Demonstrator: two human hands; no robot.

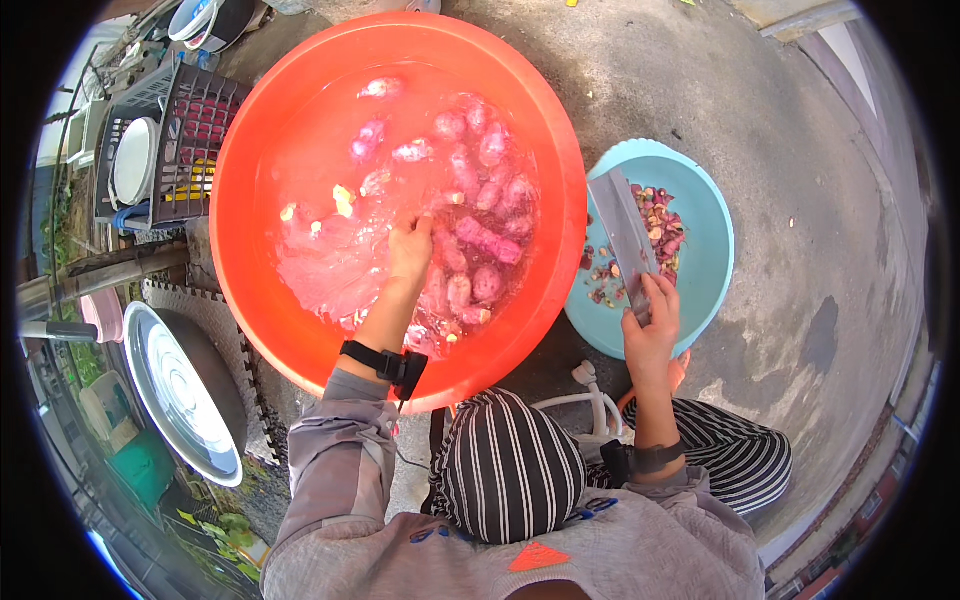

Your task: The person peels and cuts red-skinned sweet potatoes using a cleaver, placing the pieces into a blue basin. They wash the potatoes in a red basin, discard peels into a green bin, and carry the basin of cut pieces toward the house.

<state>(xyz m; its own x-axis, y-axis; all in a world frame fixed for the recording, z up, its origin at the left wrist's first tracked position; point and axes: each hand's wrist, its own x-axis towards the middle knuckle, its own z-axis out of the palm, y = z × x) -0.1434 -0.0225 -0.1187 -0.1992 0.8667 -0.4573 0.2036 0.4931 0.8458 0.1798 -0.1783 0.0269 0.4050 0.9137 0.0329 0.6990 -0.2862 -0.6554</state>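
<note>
My left hand (408, 245) reaches into the water of a large orange-red tub (235, 230), fingers curled in; what they hold, if anything, is hidden. Pink-purple sweet potatoes (488, 240) lie in the water, most to the right of that hand. Pale cut pieces (343, 198) show at its left. In my right hand (655, 310) is a broad-bladed kitchen knife (622, 225), its grey blade slanting over a light blue basin (712, 200). Small reddish and pale trimmings (662, 225) lie in the basin; the blade covers part of them.
A wide metal basin (185, 385) leans at the left on a grey mat (215, 325). Behind it stands a dark plastic crate (195, 125) with a white lid-like disc (135, 160). A pale hose (590, 395) lies near my knees. Concrete floor (790, 180) stretches right of the basin.
</note>
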